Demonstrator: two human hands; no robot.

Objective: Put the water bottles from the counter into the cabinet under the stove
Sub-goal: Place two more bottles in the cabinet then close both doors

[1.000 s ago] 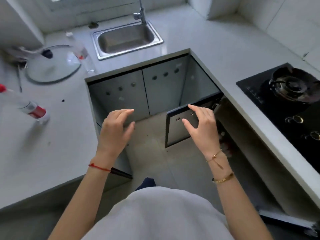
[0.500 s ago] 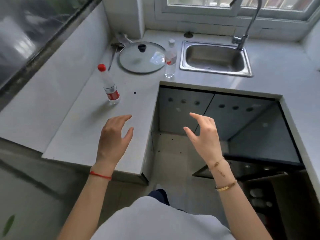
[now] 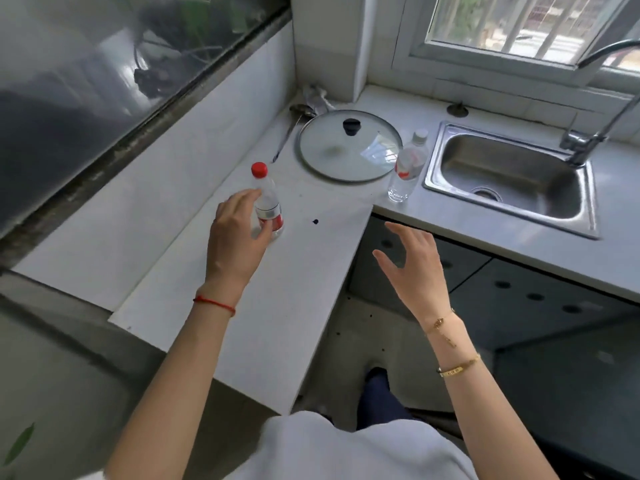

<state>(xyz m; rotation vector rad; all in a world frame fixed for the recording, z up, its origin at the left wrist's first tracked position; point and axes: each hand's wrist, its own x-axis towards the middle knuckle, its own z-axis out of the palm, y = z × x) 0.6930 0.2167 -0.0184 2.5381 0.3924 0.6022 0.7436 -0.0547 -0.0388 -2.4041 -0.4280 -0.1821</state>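
A clear water bottle with a red cap and red label [image 3: 268, 199] stands upright on the white counter [image 3: 294, 289] to my left. My left hand [image 3: 235, 237] is cupped around its lower half, with the fingers at the bottle's left side and the thumb across its front; the grip is not closed. A second clear bottle with a white cap [image 3: 407, 168] stands at the counter's inner corner, beside the sink. My right hand [image 3: 412, 268] hovers with spread fingers and holds nothing, over the floor in front of the grey cabinet doors [image 3: 485, 289]. The stove is out of view.
A glass pot lid [image 3: 349, 147] lies flat behind the bottles, with a ladle [image 3: 294, 123] at its left. The steel sink [image 3: 512, 178] and tap [image 3: 588, 143] are to the right. A window ledge runs along the left wall.
My view has swung left, away from the stove and open cabinet, to the counter. My left hand has moved forward to the red-capped bottle. My right hand has stayed open in the air.
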